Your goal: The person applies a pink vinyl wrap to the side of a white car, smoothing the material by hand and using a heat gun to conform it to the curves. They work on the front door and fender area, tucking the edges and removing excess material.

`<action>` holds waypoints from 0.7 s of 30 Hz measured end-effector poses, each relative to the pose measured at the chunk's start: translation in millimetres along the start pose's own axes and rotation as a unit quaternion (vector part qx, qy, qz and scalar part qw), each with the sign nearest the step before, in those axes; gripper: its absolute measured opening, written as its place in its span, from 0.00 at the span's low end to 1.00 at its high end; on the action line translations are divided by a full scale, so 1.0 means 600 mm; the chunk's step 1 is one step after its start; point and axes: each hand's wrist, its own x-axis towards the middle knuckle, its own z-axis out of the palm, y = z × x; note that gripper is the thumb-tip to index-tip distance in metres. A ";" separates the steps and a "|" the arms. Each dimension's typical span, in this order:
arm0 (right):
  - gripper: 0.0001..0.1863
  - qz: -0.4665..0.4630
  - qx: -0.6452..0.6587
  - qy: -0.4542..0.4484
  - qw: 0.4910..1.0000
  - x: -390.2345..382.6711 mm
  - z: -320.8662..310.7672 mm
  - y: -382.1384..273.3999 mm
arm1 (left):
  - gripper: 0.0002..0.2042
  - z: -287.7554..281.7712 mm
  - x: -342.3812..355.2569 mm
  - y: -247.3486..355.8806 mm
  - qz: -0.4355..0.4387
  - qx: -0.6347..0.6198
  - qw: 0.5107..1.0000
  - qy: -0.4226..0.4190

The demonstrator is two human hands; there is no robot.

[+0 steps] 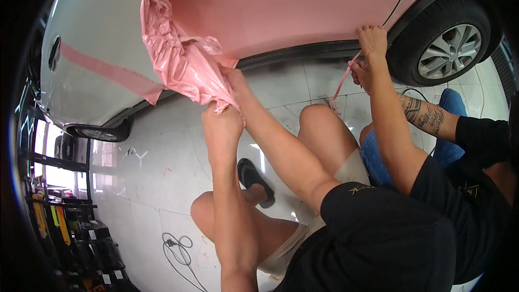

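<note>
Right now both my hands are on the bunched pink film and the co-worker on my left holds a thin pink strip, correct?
Not quite: the head view shows the co-worker on your right. Your left hand and right hand are on the bunched pink film, and the co-worker holds the thin pink strip.

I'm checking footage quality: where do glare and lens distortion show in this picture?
All in the head view: glints mark creases in the pink film; white reflections streak the tiled floor; the bright opening at lower left looks washed out; the dark car sill bows, and the corners fall to black.
</note>
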 end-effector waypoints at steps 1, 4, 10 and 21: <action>0.22 -0.018 -0.010 0.001 1.000 -0.005 -0.007 -0.011 | 0.15 0.004 -0.008 0.018 -0.034 -0.020 0.999 -0.016; 0.21 -0.044 -0.034 0.044 0.998 -0.053 0.009 -0.015 | 0.15 -0.002 -0.026 0.011 -0.012 -0.003 0.999 -0.036; 0.21 0.055 0.088 -0.020 0.994 -0.128 0.010 -0.017 | 0.06 -0.034 -0.085 -0.017 0.062 0.024 0.994 -0.082; 0.23 0.079 0.046 0.079 0.993 -0.063 -0.145 -0.041 | 0.08 -0.058 -0.065 -0.097 0.301 0.202 0.920 -0.148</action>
